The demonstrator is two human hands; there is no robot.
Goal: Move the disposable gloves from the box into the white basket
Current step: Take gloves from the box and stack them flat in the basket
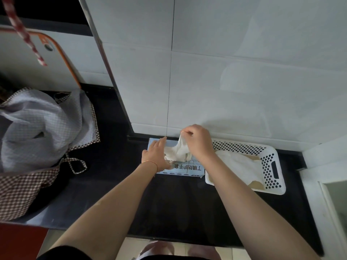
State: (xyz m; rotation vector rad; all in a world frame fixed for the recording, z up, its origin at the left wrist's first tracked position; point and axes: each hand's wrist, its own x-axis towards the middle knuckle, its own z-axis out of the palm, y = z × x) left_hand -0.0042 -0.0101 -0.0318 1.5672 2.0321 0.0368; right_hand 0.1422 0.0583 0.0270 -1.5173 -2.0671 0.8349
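Note:
A light blue glove box (185,170) lies flat on the black counter against the tiled wall. My left hand (155,153) rests on the box's left half with straight fingers, pressing it down. My right hand (199,141) is above the box and pinches a bunch of whitish disposable gloves (180,150) that stretch up out of the box opening. To the right of the box stands the white perforated basket (270,166), with pale gloves (238,165) lying in it.
A checked cloth (41,132) is heaped on the counter's left part. A white appliance with an orange trim (56,59) stands behind it. The black counter (178,207) runs out to its front edge near me. A white ledge (323,156) borders the basket's right side.

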